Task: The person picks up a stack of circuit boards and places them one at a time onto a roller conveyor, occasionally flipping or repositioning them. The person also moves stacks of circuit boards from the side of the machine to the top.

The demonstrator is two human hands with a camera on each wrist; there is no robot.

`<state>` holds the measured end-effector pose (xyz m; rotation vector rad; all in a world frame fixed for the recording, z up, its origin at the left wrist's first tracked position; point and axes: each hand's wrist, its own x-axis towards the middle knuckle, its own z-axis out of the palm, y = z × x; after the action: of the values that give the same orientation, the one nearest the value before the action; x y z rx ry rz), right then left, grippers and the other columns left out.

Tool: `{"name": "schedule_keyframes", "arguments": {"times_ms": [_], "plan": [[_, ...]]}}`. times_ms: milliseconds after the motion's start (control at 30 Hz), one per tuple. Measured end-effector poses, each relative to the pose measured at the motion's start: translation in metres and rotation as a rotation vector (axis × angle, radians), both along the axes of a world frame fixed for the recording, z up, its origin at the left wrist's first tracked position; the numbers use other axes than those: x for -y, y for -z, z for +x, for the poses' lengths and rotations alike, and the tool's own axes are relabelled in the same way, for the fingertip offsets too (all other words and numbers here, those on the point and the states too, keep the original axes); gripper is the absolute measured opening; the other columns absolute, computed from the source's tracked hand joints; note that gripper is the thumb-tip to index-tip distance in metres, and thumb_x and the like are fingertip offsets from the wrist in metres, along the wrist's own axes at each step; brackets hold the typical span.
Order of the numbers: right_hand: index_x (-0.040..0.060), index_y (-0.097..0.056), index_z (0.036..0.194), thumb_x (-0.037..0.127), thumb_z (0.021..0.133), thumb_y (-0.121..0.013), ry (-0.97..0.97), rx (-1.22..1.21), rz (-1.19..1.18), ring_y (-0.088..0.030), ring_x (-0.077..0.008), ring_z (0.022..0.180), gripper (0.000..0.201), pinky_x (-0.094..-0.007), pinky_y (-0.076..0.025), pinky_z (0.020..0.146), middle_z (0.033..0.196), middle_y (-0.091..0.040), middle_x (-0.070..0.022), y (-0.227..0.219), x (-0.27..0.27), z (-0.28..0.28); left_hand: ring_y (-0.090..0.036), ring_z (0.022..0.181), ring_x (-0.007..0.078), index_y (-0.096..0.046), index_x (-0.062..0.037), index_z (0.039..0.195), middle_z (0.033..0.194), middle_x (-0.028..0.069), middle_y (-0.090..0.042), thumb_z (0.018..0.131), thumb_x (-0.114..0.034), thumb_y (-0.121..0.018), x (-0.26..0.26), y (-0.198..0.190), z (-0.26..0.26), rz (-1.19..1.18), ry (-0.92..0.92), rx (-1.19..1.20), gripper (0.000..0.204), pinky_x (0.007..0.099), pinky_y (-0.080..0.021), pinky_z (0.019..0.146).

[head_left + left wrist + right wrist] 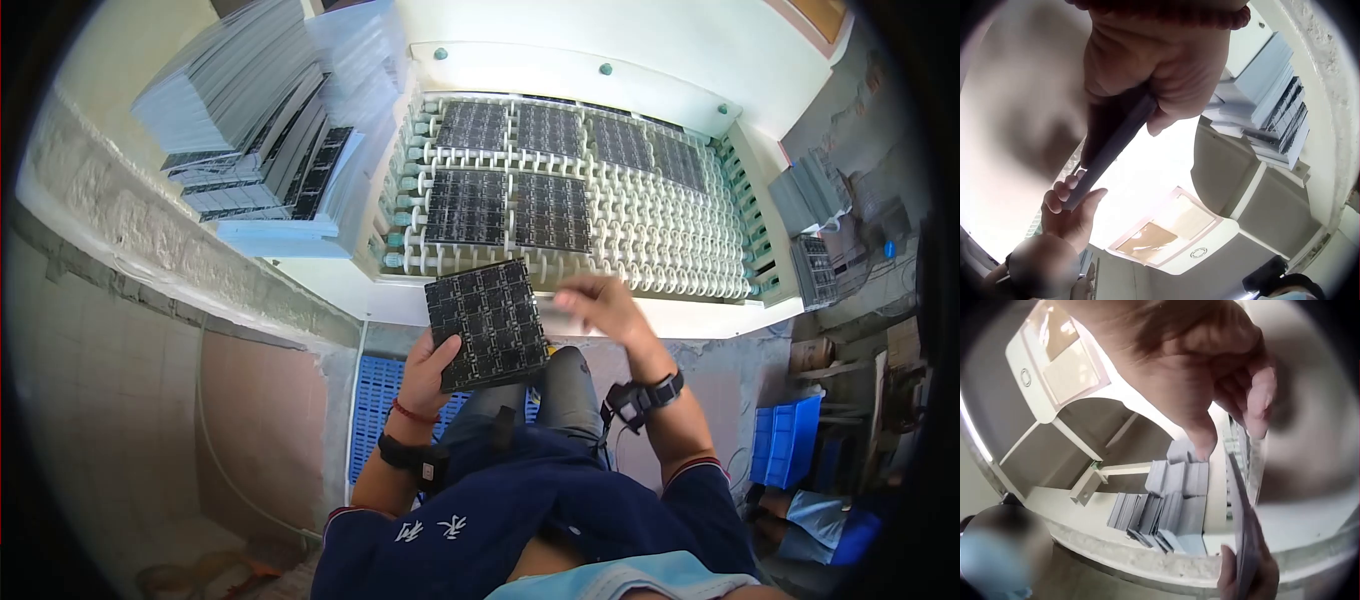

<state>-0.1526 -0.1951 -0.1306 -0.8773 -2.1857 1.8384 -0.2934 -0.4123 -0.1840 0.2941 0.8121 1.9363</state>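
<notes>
My left hand (424, 372) grips a small stack of black circuit board panels (487, 322) by its lower left side, thumb over the top face. In the left wrist view the stack (1115, 147) appears edge-on as a thick dark slab. My right hand (612, 312) is just off the stack's right edge, its thumb and fingers parted with nothing between them. The right wrist view also has a gap between the right hand (1210, 381) and the edge of the panels (1242, 515). Beyond the hands, similar panels (467, 207) lie in rows on a white roller conveyor (670, 240).
Tall stacks of grey sheets (235, 90) and dark panels stand left of the conveyor on a ledge. More stacks (810, 190) are at its right end. A blue crate (785, 440) sits at lower right, and a blue plastic grid (375, 405) lies on the floor.
</notes>
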Motion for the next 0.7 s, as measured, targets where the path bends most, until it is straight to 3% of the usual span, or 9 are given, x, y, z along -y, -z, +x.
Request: {"name": "schedule_keyframes", "arguments": {"times_ms": [67,167,267,367,467,500,567,667,700], "plan": [[-0.0006,-0.063,0.086,0.022,0.079,-0.066,-0.039,0.003,-0.234,-0.055,-0.0074,0.051,0.024,-0.0186,-0.043,0.042,0.066,-0.060,-0.0040,0.016,0.022,0.002,-0.056,0.097,0.0190,-0.042,0.0019,0.119,0.112,0.0120,-0.054,0.086,-0.002,-0.046,-0.009,-0.001,0.002,0.011,-0.014,-0.028,0.033,0.0316,-0.048,0.082],[0.0001,-0.062,0.082,0.019,0.080,-0.065,-0.010,-0.058,-0.259,-0.053,-0.0070,0.049,0.019,-0.0186,-0.044,0.042,0.063,-0.059,-0.0032,0.021,0.016,0.007,-0.056,0.098,0.0201,-0.041,0.0029,0.120,0.111,0.0129,-0.054,0.087,-0.004,-0.044,-0.016,-0.004,0.005,0.045,-0.016,-0.027,0.033,0.0327,-0.047,0.083],[-0.0004,-0.062,0.083,0.017,0.081,-0.063,0.245,-0.209,-0.151,-0.051,-0.0067,0.045,0.017,-0.0188,-0.042,0.038,0.061,-0.057,-0.0020,0.014,-0.032,0.024,-0.056,0.099,0.0228,-0.039,0.0063,0.120,0.112,0.0153,-0.053,0.086,-0.004,-0.041,-0.009,-0.010,0.003,0.056,0.022,0.057,0.035,0.0341,-0.046,0.085],[-0.0037,-0.062,0.086,0.020,0.081,-0.062,0.503,-0.132,0.045,-0.051,-0.0062,0.045,0.024,-0.0180,-0.040,0.037,0.058,-0.053,-0.0001,-0.002,-0.093,0.043,-0.055,0.100,0.0253,-0.039,0.0097,0.120,0.112,0.0183,-0.053,0.084,-0.004,-0.040,0.002,-0.007,-0.002,0.156,0.090,0.128,0.038,0.0351,-0.045,0.086],[-0.0038,-0.063,0.084,0.019,0.079,-0.064,0.567,-0.094,0.241,-0.052,-0.0096,0.047,0.024,-0.0223,-0.042,0.043,0.058,-0.055,-0.0031,0.014,-0.150,0.057,-0.055,0.100,0.0267,-0.039,0.0111,0.118,0.112,0.0200,-0.053,0.081,-0.003,-0.039,0.006,-0.003,-0.001,0.130,0.080,0.094,0.040,0.0354,-0.045,0.087],[-0.0038,-0.063,0.084,0.019,0.079,-0.064,0.572,-0.095,0.245,-0.052,-0.0096,0.047,0.024,-0.0223,-0.042,0.043,0.058,-0.055,-0.0031,0.014,-0.155,0.056,-0.056,0.099,0.0254,-0.042,0.0102,0.117,0.111,0.0196,-0.053,0.082,-0.003,-0.041,0.006,-0.004,0.001,0.132,0.076,0.092,0.037,0.0349,-0.046,0.086],[-0.0030,-0.064,0.087,0.018,0.076,-0.064,0.491,0.207,0.703,-0.052,-0.0095,0.050,0.024,-0.0247,-0.042,0.046,0.063,-0.058,-0.0064,0.013,-0.159,0.056,-0.056,0.099,0.0241,-0.042,0.0089,0.117,0.112,0.0184,-0.054,0.083,-0.002,-0.043,0.007,-0.001,0.002,0.123,0.075,0.069,0.035,0.0344,-0.046,0.085],[-0.0026,-0.063,0.092,0.018,0.073,-0.066,0.516,0.100,0.938,-0.054,-0.0115,0.053,0.029,-0.0278,-0.043,0.050,0.068,-0.061,-0.0088,0.007,-0.130,0.050,-0.056,0.098,0.0216,-0.043,0.0061,0.117,0.111,0.0159,-0.054,0.084,-0.001,-0.045,0.004,0.000,0.004,0.093,0.055,0.022,0.033,0.0332,-0.047,0.084],[-0.0007,-0.065,0.089,0.021,0.074,-0.068,0.480,0.089,0.921,-0.054,-0.0111,0.055,0.027,-0.0247,-0.043,0.050,0.068,-0.061,-0.0074,0.007,-0.120,0.046,-0.056,0.098,0.0203,-0.044,0.0045,0.117,0.111,0.0146,-0.054,0.085,-0.001,-0.046,0.004,-0.001,0.005,0.072,0.042,-0.001,0.032,0.0326,-0.048,0.083]]}}
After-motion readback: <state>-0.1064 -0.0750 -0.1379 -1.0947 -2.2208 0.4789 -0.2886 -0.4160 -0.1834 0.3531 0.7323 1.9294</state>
